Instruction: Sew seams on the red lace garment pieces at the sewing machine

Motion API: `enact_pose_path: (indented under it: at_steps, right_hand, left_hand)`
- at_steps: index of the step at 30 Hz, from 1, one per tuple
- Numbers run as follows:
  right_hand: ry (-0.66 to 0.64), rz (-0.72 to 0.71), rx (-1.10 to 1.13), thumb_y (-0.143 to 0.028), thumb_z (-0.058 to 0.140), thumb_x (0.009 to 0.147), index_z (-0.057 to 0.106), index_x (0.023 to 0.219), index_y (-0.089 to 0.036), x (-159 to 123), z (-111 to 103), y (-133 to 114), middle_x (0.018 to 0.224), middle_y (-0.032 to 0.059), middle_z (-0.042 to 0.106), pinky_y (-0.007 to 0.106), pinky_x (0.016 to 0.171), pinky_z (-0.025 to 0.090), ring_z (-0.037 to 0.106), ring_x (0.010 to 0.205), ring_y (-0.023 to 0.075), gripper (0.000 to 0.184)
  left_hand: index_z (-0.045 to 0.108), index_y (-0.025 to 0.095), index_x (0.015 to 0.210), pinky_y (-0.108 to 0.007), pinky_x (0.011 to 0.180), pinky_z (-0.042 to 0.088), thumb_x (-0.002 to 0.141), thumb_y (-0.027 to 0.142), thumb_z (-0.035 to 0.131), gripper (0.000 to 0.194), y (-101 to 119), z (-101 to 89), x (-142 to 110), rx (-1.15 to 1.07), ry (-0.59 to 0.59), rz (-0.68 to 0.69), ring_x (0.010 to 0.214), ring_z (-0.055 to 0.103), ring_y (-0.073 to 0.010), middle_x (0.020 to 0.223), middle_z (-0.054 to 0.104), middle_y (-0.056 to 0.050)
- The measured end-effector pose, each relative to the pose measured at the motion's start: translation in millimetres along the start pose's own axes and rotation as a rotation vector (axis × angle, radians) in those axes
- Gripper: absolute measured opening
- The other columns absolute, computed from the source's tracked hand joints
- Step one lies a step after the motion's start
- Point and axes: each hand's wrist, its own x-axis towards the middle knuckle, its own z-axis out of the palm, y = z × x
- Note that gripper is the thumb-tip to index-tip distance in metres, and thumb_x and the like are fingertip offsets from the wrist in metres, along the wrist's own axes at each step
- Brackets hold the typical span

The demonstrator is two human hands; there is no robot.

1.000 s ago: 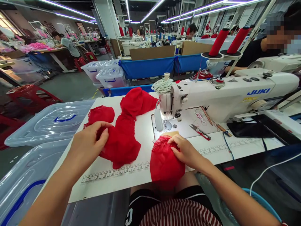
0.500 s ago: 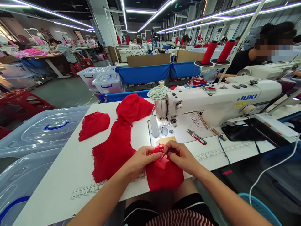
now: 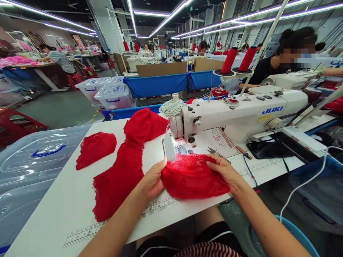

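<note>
Stretched between my two hands is a red fabric piece with a lace upper edge (image 3: 194, 178), held just in front of the sewing machine's needle area. My left hand (image 3: 154, 180) grips its left end, thumb on top. At the right end, my right hand (image 3: 222, 171) pinches the cloth between thumb and fingers. The white JUKI sewing machine (image 3: 241, 110) stands behind the cloth, its lamp lighting the lace. Thread snips (image 3: 218, 153) lie behind my right hand, partly covered. Left of my hands spreads a larger red fabric pile (image 3: 120, 175), with a smaller red piece (image 3: 96, 148) apart from it.
Two red thread cones (image 3: 238, 60) stand over the machine. A black phone-like slab (image 3: 264, 146) lies at right beside a wooden-handled tool (image 3: 243, 151). Clear lidded bins (image 3: 40, 153) border the table's left side. A blue basket (image 3: 294, 235) sits below right. A co-worker (image 3: 270, 67) sits beyond the machine.
My hands have moved apart, and the red piece, earlier bunched at its lace between my fingertips, is now spread sideways. It covers the beige patch and part of the snips. The view has shifted slightly right.
</note>
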Motion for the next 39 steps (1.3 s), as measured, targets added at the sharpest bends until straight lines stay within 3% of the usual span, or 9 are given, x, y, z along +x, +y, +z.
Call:
enact_pose_path:
  at_steps: [5,8,11,13,18,20,25,31,39]
  right_hand:
    - [0.001,0.085,0.313,-0.016,0.082,0.061,0.067,0.089,-0.018,11,26,20,0.082,0.0002,0.072,0.026,0.078,0.052,0.067,0.073,0.0129,0.032]
    - [0.025,0.132,0.352,-0.022,0.080,0.065,0.066,0.088,-0.017,16,38,25,0.077,0.0004,0.072,0.029,0.078,0.053,0.068,0.071,0.0145,0.027]
    - [-0.091,0.152,0.264,-0.025,0.078,0.065,0.065,0.091,-0.015,16,45,22,0.082,0.0039,0.072,0.031,0.079,0.052,0.068,0.078,0.0181,0.030]
    - [-0.144,0.145,0.165,-0.019,0.078,0.061,0.065,0.096,-0.014,15,49,20,0.086,0.0049,0.072,0.031,0.077,0.052,0.068,0.079,0.0185,0.037]
    - [0.011,0.022,0.099,-0.019,0.075,0.060,0.062,0.103,-0.018,23,55,22,0.083,0.0012,0.070,0.029,0.070,0.051,0.064,0.070,0.0150,0.045]
    - [0.034,0.004,0.104,-0.023,0.076,0.063,0.062,0.104,-0.018,26,56,24,0.080,0.0010,0.070,0.029,0.070,0.051,0.064,0.069,0.0150,0.044]
    - [-0.139,0.058,0.075,-0.030,0.075,0.070,0.065,0.106,-0.017,22,55,25,0.095,0.0058,0.071,0.033,0.084,0.050,0.066,0.087,0.0187,0.039]
    - [-0.051,-0.086,-0.101,-0.036,0.074,0.070,0.069,0.100,-0.021,18,53,31,0.091,0.0028,0.072,0.036,0.089,0.046,0.064,0.092,0.0206,0.034]
    - [-0.045,-0.125,-0.162,-0.040,0.073,0.070,0.069,0.093,-0.019,19,50,34,0.095,0.0035,0.068,0.036,0.091,0.044,0.060,0.094,0.0207,0.031]
  left_hand:
    - [0.067,0.009,0.104,-0.032,0.085,0.054,0.075,0.025,0.074,0.034,-6,3.8,-8,0.070,-0.192,-0.086,0.093,0.068,-0.0242,0.099,0.073,-0.014]
    - [0.069,0.008,0.098,-0.029,0.080,0.055,0.078,0.021,0.070,0.024,-7,1.3,-6,0.088,-0.099,-0.039,0.084,0.070,-0.0217,0.092,0.074,-0.014]
    - [0.069,0.010,0.084,-0.026,0.073,0.057,0.082,0.015,0.065,0.007,-2,-1.2,-3,-0.054,0.164,0.099,0.071,0.069,-0.0160,0.080,0.074,-0.009]
    - [0.066,0.013,0.074,-0.024,0.070,0.057,0.082,0.016,0.065,0.009,3,-1.3,-3,-0.146,0.293,0.164,0.065,0.067,-0.0128,0.072,0.072,-0.005]
    - [0.067,0.011,0.074,-0.022,0.061,0.055,0.060,0.025,0.085,0.026,7,-0.5,-9,0.024,0.135,0.019,0.063,0.066,-0.0148,0.070,0.071,-0.005]
    - [0.067,0.012,0.070,-0.019,0.056,0.052,0.055,0.023,0.087,0.028,7,-2.1,-9,0.093,0.149,0.014,0.056,0.063,-0.0118,0.063,0.069,-0.002]
    - [0.070,0.016,0.081,-0.018,0.062,0.051,0.059,0.022,0.085,0.028,12,-6.1,-3,0.028,0.238,0.180,0.062,0.063,-0.0103,0.068,0.071,0.001]
    - [0.066,0.015,0.071,-0.019,0.056,0.048,0.055,0.028,0.087,0.029,13,-5.4,-4,0.090,0.236,0.202,0.053,0.059,-0.0095,0.059,0.066,0.003]
    - [0.064,0.016,0.070,-0.020,0.058,0.047,0.056,0.031,0.086,0.031,10,-9.2,-1,0.142,0.250,0.230,0.056,0.059,-0.0107,0.060,0.065,0.003]
